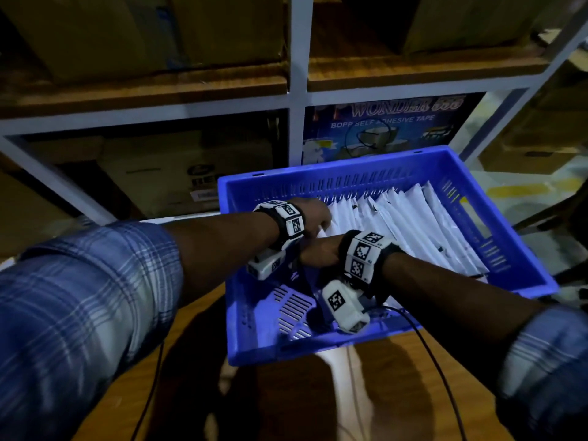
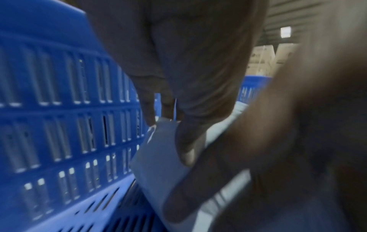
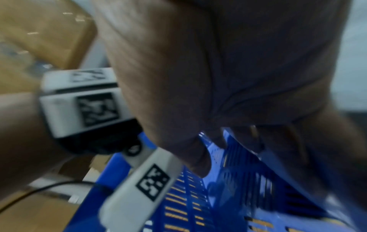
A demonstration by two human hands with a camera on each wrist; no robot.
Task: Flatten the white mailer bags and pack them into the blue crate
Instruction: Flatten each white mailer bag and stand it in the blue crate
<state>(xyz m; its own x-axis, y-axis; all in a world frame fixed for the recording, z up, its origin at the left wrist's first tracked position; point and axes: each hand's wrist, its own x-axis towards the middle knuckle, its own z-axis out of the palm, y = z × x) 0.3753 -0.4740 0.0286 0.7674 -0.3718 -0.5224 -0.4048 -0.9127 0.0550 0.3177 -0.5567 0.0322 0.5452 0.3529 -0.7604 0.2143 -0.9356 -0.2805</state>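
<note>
Left hand (image 1: 313,214) is pinching a mailer bag (image 2: 158,157) edge inside blue crate (image 1: 496,281); right hand (image 1: 318,249), grip unclear. Thin, floppy, slick; handle by edges.

Dim, bluish light; heavily motion-blurred wrist views.

crate's (image 1: 366,173) near-left floor bare, mailers (image 1: 413,224) fill right

Brown wooden tabletop (image 1: 397,393) — slotted blue plastic crate (image 1: 318,179) sits on it, black cables (image 1: 436,361) trailing just beside the crate.
</note>
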